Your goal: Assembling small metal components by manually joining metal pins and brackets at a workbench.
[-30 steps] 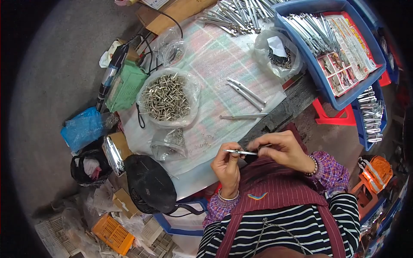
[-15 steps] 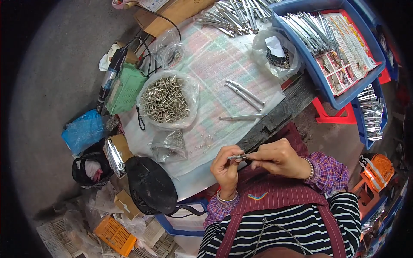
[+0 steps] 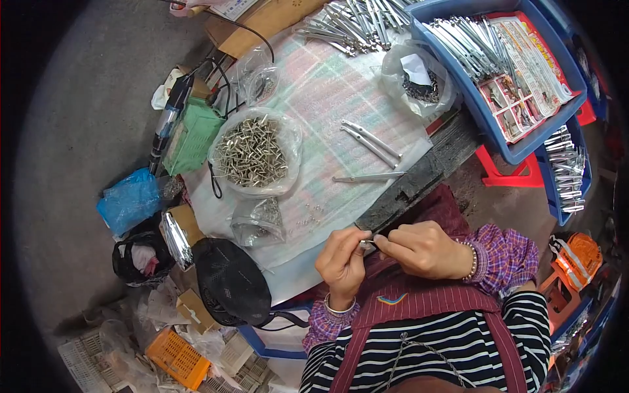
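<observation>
A blue bag [image 3: 130,200] is lying at the far left, beside a clear bag of small metal pieces [image 3: 252,154] on the table [image 3: 327,92]. At the table's near edge, the left hand [image 3: 341,262] and right hand [image 3: 426,249] are meeting, fingers of both pinching one small metal part [image 3: 367,244] between them. Three metal bars [image 3: 370,141] are lying further back; a blue tray [image 3: 498,141] is sitting right.

Blue tray [image 3: 498,141], green basket [image 3: 191,139], striped shirt [image 3: 419,347]
</observation>
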A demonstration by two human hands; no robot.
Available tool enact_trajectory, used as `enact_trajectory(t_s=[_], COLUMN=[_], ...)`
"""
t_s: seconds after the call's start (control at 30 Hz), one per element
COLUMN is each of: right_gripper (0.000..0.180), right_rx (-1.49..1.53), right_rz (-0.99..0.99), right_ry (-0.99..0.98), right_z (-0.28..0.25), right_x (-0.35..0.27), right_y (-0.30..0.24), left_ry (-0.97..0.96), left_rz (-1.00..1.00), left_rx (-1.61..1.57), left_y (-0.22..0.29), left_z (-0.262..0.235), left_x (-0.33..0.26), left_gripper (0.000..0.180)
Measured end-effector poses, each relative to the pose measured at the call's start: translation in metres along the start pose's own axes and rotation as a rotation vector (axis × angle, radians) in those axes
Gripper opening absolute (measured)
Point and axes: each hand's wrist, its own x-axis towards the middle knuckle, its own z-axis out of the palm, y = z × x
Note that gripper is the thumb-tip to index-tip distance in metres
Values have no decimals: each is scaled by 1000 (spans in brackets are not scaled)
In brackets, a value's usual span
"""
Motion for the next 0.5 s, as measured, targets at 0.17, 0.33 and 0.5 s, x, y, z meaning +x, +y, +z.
enact_trajectory(t_s=[0.17, 0.33, 0.5], right_gripper=[25, 18, 37], right_rx=[-19, 714, -213], right_rz=[-36, 403, 178], right_ry=[-100, -5, 114], right_z=[4, -1, 31], right_x=[8, 26, 48], right_y=[15, 31, 44], left_ry=[-36, 54, 189], left_rz=[-132, -137, -389], left_rx=[-66, -212, -652], left_y=[-2, -12, -23], left_z=[2, -3, -13], left_x=[0, 1, -2], left_gripper=[5, 10, 19])
